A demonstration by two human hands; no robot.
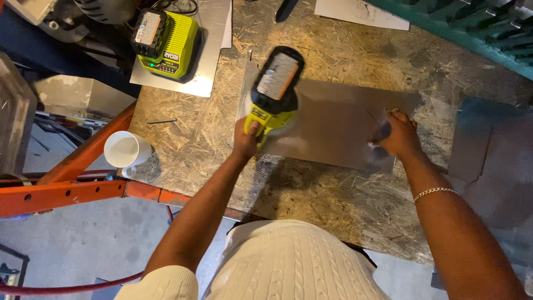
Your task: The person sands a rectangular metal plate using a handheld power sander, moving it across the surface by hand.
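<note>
The left hand [246,136] is wrapped tight around the grip of a yellow-green cordless power tool [273,91], its black battery pack facing up toward the camera; the tool stands over the left end of a flat metal sheet [333,125], and what its working end does below is hidden by its own body. The right hand [395,136] presses down on the right end of the same sheet, fingers curled and bunched against the metal — whether they pinch anything small I cannot tell; a thin chain bracelet [434,192] circles that wrist.

The sheet lies near the middle of a chipboard workbench [311,194], its long side running across the bench. At the bench's far left corner a yellow-green battery charger [166,43] holds a black battery, sitting on a second, smaller metal plate [208,61]; papers [361,12] lie at the far edge. Near the left edge a white cup [126,150] rests just at the rim, above an orange steel frame [72,189] that runs under the bench; a dark screw or nail [161,120] lies on the board between cup and charger. At the right edge a grey folded metal piece [488,150] overlaps the bench — well apart from the tool, close to the right forearm.
</note>
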